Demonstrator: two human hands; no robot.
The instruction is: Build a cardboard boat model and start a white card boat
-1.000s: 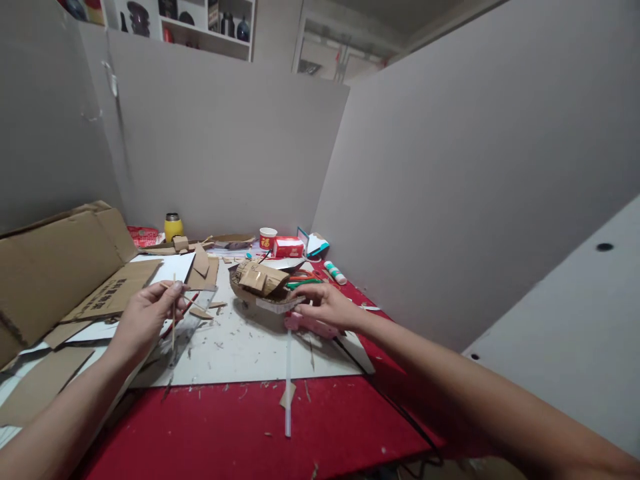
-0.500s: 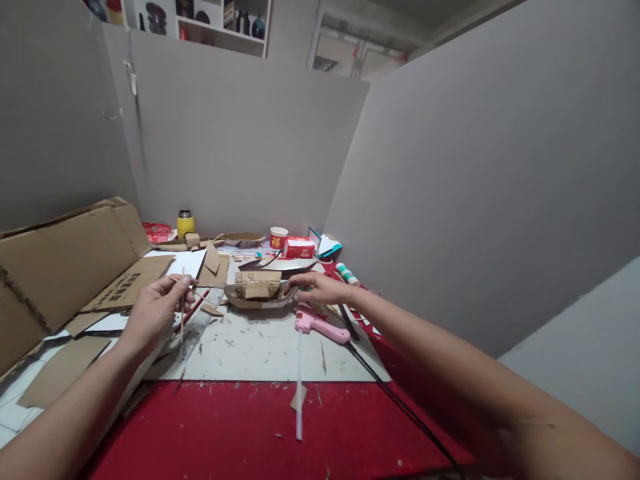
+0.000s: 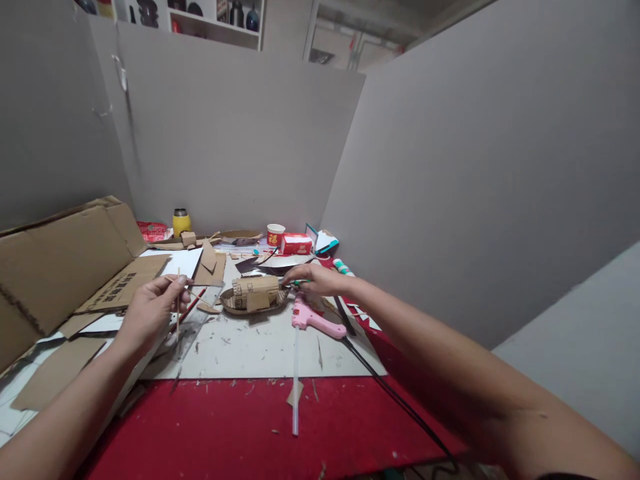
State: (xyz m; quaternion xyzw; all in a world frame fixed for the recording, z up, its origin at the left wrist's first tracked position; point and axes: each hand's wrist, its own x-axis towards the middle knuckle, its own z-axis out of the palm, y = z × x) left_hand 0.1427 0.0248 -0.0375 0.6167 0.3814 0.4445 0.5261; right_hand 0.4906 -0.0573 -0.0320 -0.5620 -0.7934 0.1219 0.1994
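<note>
My left hand [image 3: 153, 308] is closed in a pinch on a thin wooden stick [image 3: 178, 301], held upright above the left side of the work board. My right hand [image 3: 313, 279] reaches forward, fingers curled at the right end of a small cardboard boat model [image 3: 253, 295] that rests on the white board [image 3: 250, 347]. Green-handled scissors lie partly under that hand; I cannot make out whether the fingers grip them. A pink glue gun [image 3: 315, 320] lies just below the right hand, with a clear glue stick [image 3: 295, 380] stretching toward me and a black cord [image 3: 395, 397] trailing right.
Large cardboard sheets [image 3: 60, 260] lie at the left. A yellow jar [image 3: 181, 221], a paper cup [image 3: 275, 234] and a red box [image 3: 298, 244] stand at the back. Grey partition walls [image 3: 450, 167] enclose the red-covered table [image 3: 225, 427]. Cardboard scraps litter the board.
The right hand moved away from the glue gun and up past the boat's right end. The boat went from raised and tilted to resting on the board. The left hand kept the stick.
</note>
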